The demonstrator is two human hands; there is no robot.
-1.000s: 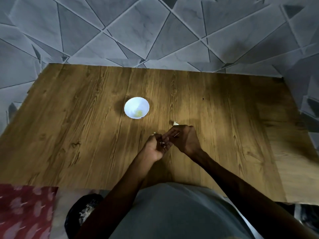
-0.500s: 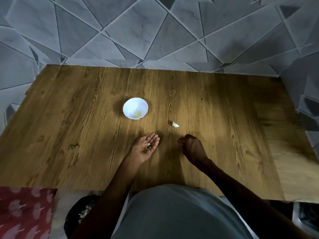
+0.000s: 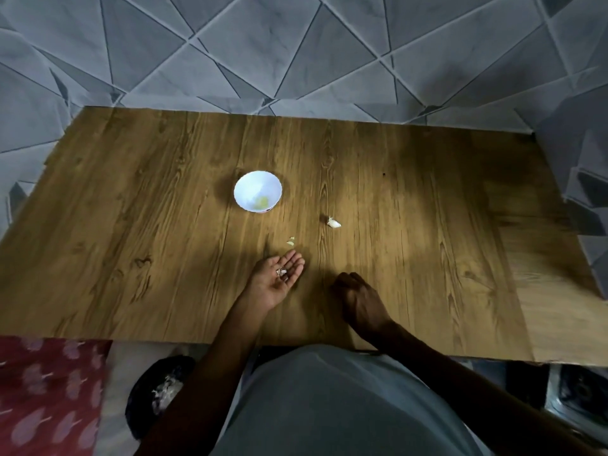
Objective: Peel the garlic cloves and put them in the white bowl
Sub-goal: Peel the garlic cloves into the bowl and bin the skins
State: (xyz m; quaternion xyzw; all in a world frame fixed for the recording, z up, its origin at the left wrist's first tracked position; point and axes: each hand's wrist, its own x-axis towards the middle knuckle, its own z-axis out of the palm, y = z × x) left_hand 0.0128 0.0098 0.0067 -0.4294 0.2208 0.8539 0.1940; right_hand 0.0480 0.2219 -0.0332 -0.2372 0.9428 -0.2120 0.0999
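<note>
A person at a wooden table (image 3: 131, 225) is holding the left hand (image 3: 278, 281) palm up, fingers relaxed and gripping nothing. A few pale scraps of garlic skin (image 3: 282, 273) are lying loose on the palm at the base of the fingers (image 3: 296, 261). Two small pale fragments (image 3: 290, 241) are lying on the wood just beyond those fingertips, not touching them. A whitish garlic clove (image 3: 334, 222) is resting farther out on the table, ahead of the gap between the hands and touching neither. The right hand (image 3: 358, 297) is resting knuckles up with its fingers curled under. Whether it is gripping anything cannot be told. The white bowl (image 3: 250, 189) is standing well beyond the left hand, with a yellowish piece (image 3: 262, 201) lying inside it.
</note>
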